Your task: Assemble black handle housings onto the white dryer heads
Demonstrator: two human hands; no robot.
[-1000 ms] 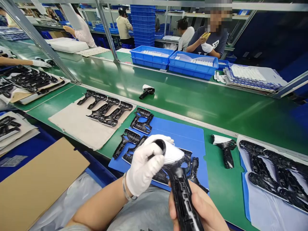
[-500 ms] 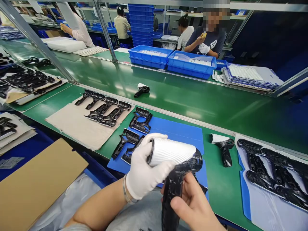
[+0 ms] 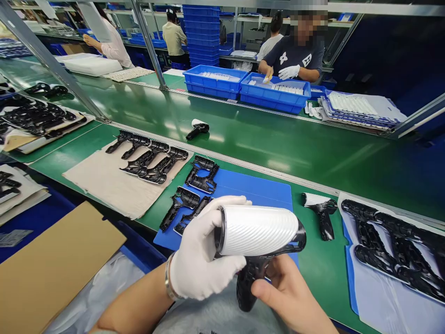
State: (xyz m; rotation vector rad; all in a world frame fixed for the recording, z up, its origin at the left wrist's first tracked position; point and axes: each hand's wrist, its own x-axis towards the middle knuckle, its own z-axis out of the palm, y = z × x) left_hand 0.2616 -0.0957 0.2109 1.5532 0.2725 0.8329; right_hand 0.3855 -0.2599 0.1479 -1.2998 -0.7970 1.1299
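Note:
I hold a pistol-shaped device [image 3: 260, 232] with a white ribbed barrel and a black handle, close in front of me. My left hand [image 3: 200, 257], in a white glove, is wrapped around the barrel's rear end. My bare right hand [image 3: 290, 297] grips the black handle from below. Under them lies a blue mat [image 3: 257, 188] with several black plastic shell halves [image 3: 201, 174]. Another assembled device [image 3: 320, 211] lies on the green table to the right of the mat.
A beige sheet [image 3: 104, 178] with more black shells [image 3: 149, 160] lies to the left, cardboard [image 3: 52, 264] nearer me. One device [image 3: 196, 129] rides the green conveyor [image 3: 278, 139]. Across it, a person reaches into blue bins [image 3: 274, 93]. Black shells [image 3: 392, 246] lie on a tray at right.
I have turned the device so its white barrel lies sideways and sits larger in view. The device on the conveyor has drifted left. The person opposite has lowered both hands to the blue bin.

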